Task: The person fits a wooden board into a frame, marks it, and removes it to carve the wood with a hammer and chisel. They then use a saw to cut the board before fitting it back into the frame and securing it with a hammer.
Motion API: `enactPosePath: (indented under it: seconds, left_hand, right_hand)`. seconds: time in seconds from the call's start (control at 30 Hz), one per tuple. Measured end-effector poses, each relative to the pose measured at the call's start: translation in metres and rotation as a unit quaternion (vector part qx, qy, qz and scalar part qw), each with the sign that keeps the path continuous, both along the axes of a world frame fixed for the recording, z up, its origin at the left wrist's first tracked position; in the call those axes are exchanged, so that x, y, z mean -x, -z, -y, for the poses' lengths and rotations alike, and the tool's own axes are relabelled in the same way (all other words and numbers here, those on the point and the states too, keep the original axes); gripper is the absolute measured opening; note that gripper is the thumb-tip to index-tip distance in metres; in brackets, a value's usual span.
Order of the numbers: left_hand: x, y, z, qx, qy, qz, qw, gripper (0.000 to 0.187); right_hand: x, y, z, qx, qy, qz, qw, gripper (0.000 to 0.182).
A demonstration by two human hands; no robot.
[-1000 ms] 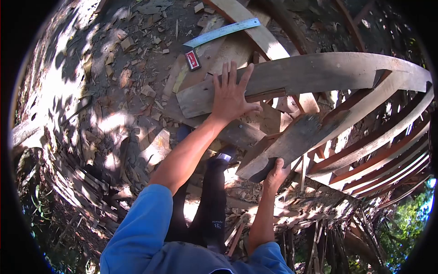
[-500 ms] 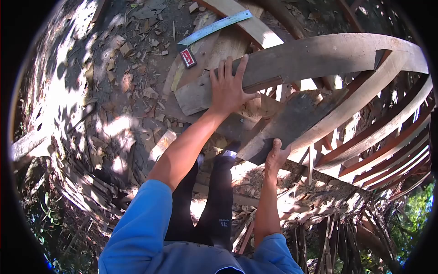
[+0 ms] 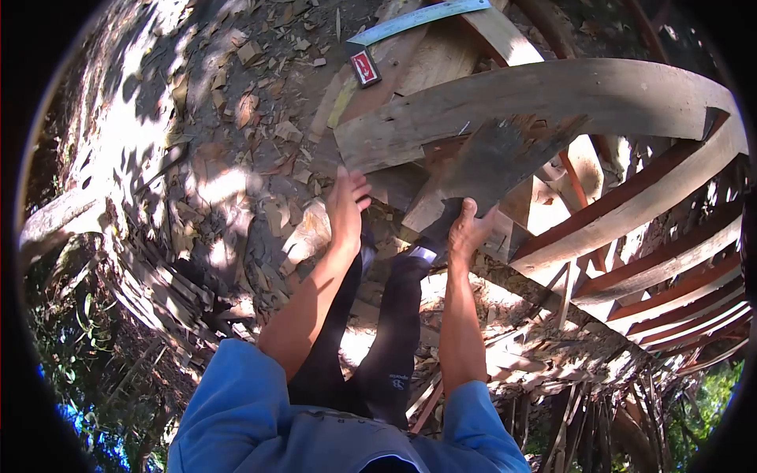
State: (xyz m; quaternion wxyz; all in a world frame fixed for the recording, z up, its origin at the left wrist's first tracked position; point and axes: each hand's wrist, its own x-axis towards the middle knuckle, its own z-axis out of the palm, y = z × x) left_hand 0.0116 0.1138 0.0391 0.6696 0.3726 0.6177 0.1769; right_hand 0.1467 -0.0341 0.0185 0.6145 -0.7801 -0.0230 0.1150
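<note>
My right hand (image 3: 471,232) grips the lower edge of a short, dark, weathered wooden board (image 3: 493,169), thumb on top. The board lies at a slant, its splintered upper end overlapping a long curved timber (image 3: 552,91). Left of the board, my left hand (image 3: 347,206) is in the air just below the timber's near end, fingers loosely bent and nothing visible in them. A metal-bladed try square (image 3: 418,22) lies beyond the timber, with a small red-labelled box (image 3: 365,68) near its dark stock.
Several curved wooden ribs (image 3: 631,213) extend to the right. Pale planks (image 3: 438,59) lie under the square. Wood chips and dry leaves (image 3: 244,110) cover the ground at left. My dark-trousered legs (image 3: 394,323) stand just below the board.
My left hand has let go of the curved timber and drawn back toward me. My right hand has shifted the dark board so its upper end overlaps the timber. The view has also shifted.
</note>
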Motion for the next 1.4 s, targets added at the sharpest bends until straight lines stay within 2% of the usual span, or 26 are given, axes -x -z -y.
enactPosePath:
  seconds: [0.13, 0.27, 0.37, 0.47, 0.5, 0.6, 0.87, 1.27, 1.4]
  left_hand:
    - [0.033, 0.017, 0.058, 0.247, -0.036, 0.049, 0.967, 0.099]
    - [0.013, 0.014, 0.093, 0.316, -0.031, 0.135, 0.939, 0.117]
    - [-0.007, 0.009, 0.102, 0.323, -0.088, 0.172, 0.926, 0.126]
    - [-0.010, 0.008, 0.104, 0.300, -0.120, 0.212, 0.922, 0.125]
    - [-0.011, 0.007, 0.105, 0.298, -0.135, 0.207, 0.922, 0.119]
    - [-0.008, 0.007, 0.108, 0.287, -0.099, 0.204, 0.931, 0.123]
    - [-0.018, 0.008, 0.115, 0.293, -0.111, 0.207, 0.927, 0.126]
    - [-0.023, 0.005, 0.109, 0.308, -0.135, 0.229, 0.913, 0.133]
    - [-0.026, 0.001, 0.102, 0.322, -0.141, 0.227, 0.908, 0.138]
  right_hand:
    - [0.002, 0.010, -0.009, -0.002, 0.005, 0.020, 1.000, 0.095]
    - [0.001, 0.022, -0.004, 0.058, -0.002, 0.044, 0.997, 0.110]
    - [0.004, 0.029, -0.005, 0.086, 0.027, 0.089, 0.992, 0.111]
    - [0.003, 0.032, -0.004, 0.112, 0.016, 0.076, 0.991, 0.112]
    - [0.001, 0.032, -0.005, 0.113, 0.010, 0.080, 0.990, 0.112]
    - [-0.003, 0.036, -0.006, 0.110, 0.000, 0.083, 0.990, 0.112]
    - [-0.004, 0.033, -0.007, 0.076, -0.002, 0.073, 0.994, 0.111]
    - [-0.003, 0.039, -0.007, 0.109, 0.021, 0.071, 0.991, 0.113]
    - [-0.005, 0.043, -0.006, 0.114, 0.013, 0.062, 0.991, 0.099]
